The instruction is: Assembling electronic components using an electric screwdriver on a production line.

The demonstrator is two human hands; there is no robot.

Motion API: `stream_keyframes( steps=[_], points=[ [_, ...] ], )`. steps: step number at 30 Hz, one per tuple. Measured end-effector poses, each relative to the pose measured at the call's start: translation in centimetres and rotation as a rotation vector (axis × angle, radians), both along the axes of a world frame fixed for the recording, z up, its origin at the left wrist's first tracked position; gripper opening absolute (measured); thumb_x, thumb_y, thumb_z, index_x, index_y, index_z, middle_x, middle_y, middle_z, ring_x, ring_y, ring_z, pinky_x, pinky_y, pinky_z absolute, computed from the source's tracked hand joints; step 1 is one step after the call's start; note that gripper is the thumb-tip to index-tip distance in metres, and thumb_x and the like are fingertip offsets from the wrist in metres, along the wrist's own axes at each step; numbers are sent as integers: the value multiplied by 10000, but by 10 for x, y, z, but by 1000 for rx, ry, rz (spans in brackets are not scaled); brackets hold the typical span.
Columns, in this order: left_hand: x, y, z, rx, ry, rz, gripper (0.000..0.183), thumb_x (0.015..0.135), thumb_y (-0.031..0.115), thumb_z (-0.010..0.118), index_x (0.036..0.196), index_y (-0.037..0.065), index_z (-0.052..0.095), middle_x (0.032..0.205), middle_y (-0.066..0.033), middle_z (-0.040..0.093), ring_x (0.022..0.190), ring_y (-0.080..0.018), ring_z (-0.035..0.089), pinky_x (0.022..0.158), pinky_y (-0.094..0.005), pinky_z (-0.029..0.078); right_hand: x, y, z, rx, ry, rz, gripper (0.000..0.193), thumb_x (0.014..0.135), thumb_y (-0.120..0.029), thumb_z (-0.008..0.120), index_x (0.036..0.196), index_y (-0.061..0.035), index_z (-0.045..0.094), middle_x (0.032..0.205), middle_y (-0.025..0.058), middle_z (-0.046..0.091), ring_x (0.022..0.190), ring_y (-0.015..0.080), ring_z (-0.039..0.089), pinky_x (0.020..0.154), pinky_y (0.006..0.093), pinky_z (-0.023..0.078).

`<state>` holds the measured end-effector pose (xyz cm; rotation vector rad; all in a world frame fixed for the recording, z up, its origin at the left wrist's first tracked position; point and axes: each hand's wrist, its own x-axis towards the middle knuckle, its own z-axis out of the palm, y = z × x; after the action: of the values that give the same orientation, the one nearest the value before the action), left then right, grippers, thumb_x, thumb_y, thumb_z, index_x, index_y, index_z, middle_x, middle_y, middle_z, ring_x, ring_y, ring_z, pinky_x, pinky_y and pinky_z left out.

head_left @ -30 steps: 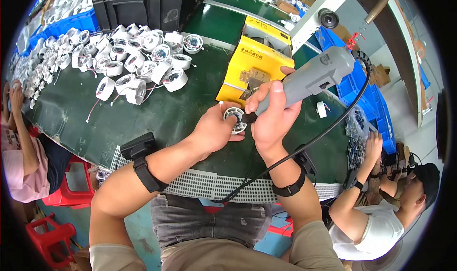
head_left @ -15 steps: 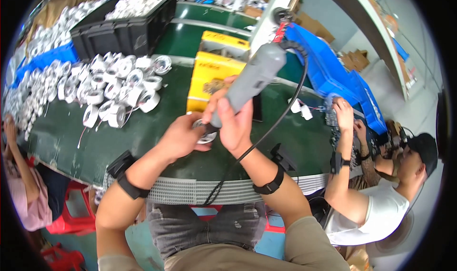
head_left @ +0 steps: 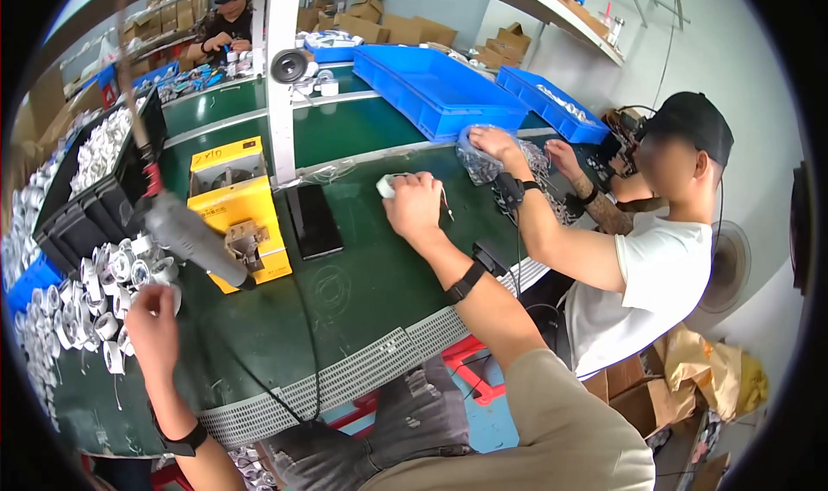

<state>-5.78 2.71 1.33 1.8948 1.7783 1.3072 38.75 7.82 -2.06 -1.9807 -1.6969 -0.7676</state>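
Note:
At the left, my left hand [head_left: 153, 329] has its fingers closed together at a white ring-shaped housing [head_left: 176, 298], on the edge of a pile of similar white housings [head_left: 108, 275]. My right hand [head_left: 417, 208] reaches across the table, its fingers curled over a small white part [head_left: 387, 185]; thin wires show beside the hand. A grey electric screwdriver [head_left: 197, 239] hangs tilted between my hands, its tip in front of a yellow box [head_left: 274, 258]; neither hand touches it.
A black phone-like slab [head_left: 317, 224] lies beside the yellow box. Beyond the housings stands a black crate [head_left: 90, 219] of white parts. Blue trays [head_left: 440, 94] stand at the far side. A black cord [head_left: 309, 344] crosses the green table [head_left: 362, 306]. A co-worker [head_left: 642, 258] works at my right.
My hands have parted: the left went to the pile, the right to the white part. The screwdriver is released and hangs further left. The view has turned rightward.

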Motion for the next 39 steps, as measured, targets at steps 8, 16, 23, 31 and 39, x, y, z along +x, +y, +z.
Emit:
stream_keyframes(
  steps=[8, 16, 23, 31, 39],
  points=[
    [55, -40, 0, -593, -698, -938, 640, 962, 410, 521, 1399, -26, 351, 1285, -188, 527, 1014, -261, 627, 815, -362, 543, -126, -72, 51, 362, 219, 995, 325, 613, -174, 770, 890, -66, 638, 851, 70, 600, 902, 260, 572, 891, 447, 420],
    [67, -30, -6, -644, -827, -976, 508, 934, 198, 607, 1361, -16, 435, 1230, -83, 581, 1097, -163, 564, 958, -308, 441, -162, -77, 57, 121, 459, 1343, 343, 693, -228, 797, 956, -68, 646, 972, 72, 597, 938, 270, 578, 855, 420, 459],
    [67, -32, -4, -610, -780, -942, 453, 815, 64, 727, 1224, 4, 541, 1134, -43, 596, 1009, -118, 568, 867, -274, 477, -144, -69, 47, -428, 880, 1118, 123, 871, -117, 646, 917, -3, 656, 902, 114, 646, 757, 218, 634, 696, 308, 490],
    [70, -27, -9, -547, -745, -814, 467, 898, 284, 642, 1244, -5, 520, 1112, -95, 615, 1021, -169, 596, 881, -295, 474, -152, -79, 42, -261, 784, 1233, 143, 773, -115, 754, 866, -33, 683, 787, 61, 649, 708, 204, 624, 657, 308, 485],
    [72, -27, -10, -729, -944, -795, 510, 1005, 436, 415, 1196, -16, 555, 944, -77, 647, 864, -140, 624, 753, -257, 499, -148, -80, 36, -340, 771, 1284, 150, 775, -91, 740, 893, -32, 668, 794, 83, 639, 715, 220, 633, 630, 320, 488]
  ],
)
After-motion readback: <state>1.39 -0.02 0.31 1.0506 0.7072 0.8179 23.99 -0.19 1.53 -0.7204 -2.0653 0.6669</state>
